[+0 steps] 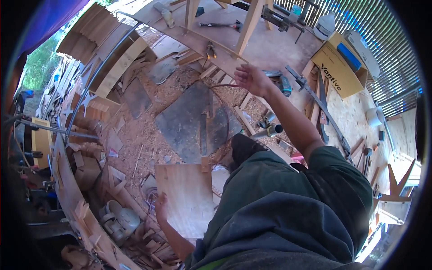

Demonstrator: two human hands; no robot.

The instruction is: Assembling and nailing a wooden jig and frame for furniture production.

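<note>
A flat, pale wooden panel (pixel 183 191) lies below me, left of my body, with a small wood block (pixel 205 164) at its far right corner. My left hand (pixel 161 208) is at the panel's left edge, fingers closed against it; the fingertips are partly hidden. Further ahead, my right hand (pixel 251 80) reaches out over the workbench edge with its fingers apart. A thin reddish-brown hose or cord (pixel 223 85) curves down beside it; I see no firm grip on it. Close to the right of that hand lies a teal-and-black power tool (pixel 284 85).
The workbench (pixel 297 49) carries a hammer (pixel 221 24), yellow-handled pliers (pixel 210 50), a long bar clamp (pixel 321 110) and a cardboard box (pixel 339 67). Dark sheets (pixel 180 121) lie on the sawdust-covered floor. Stacked boards (pixel 92 33) and offcuts crowd the left side.
</note>
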